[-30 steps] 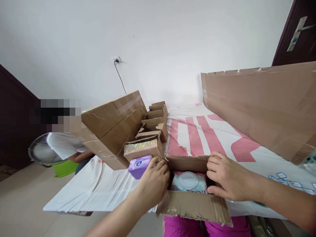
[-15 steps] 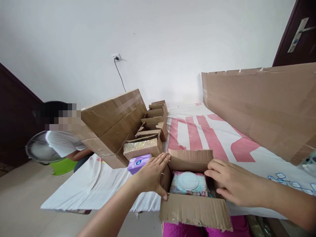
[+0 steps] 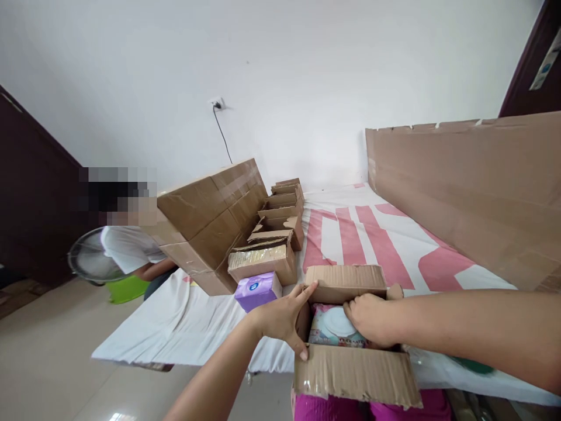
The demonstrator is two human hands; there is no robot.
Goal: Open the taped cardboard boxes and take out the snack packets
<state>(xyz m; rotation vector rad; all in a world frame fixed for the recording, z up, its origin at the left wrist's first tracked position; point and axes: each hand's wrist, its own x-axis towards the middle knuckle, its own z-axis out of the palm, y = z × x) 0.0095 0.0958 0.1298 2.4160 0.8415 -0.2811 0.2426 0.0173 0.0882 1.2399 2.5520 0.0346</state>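
Observation:
An open cardboard box [image 3: 357,374] stands at the near edge in front of me, flaps up at the back and folded toward me at the front. Inside lies a pack of wet wipes [image 3: 335,324] with a pale blue lid and a colourful print. My left hand [image 3: 284,318] holds the box at its left side, thumb on the front flap and fingers by the back flap. My right hand [image 3: 372,318] reaches into the box, its curled fingers on the right part of the wipes; the fingertips are partly hidden. Just left of the box stands a purple tissue pack [image 3: 258,290].
A row of open cardboard boxes [image 3: 280,225] runs back along a large taped carton [image 3: 210,222]. A cardboard panel [image 3: 464,193] stands at the right on the pink and white cloth [image 3: 350,234]. Another person [image 3: 127,248] sits at the left beside a green stool [image 3: 127,288].
My right hand has moved from the box's right edge inward onto the wipes. My left hand stays at the left side. The view has shifted slightly.

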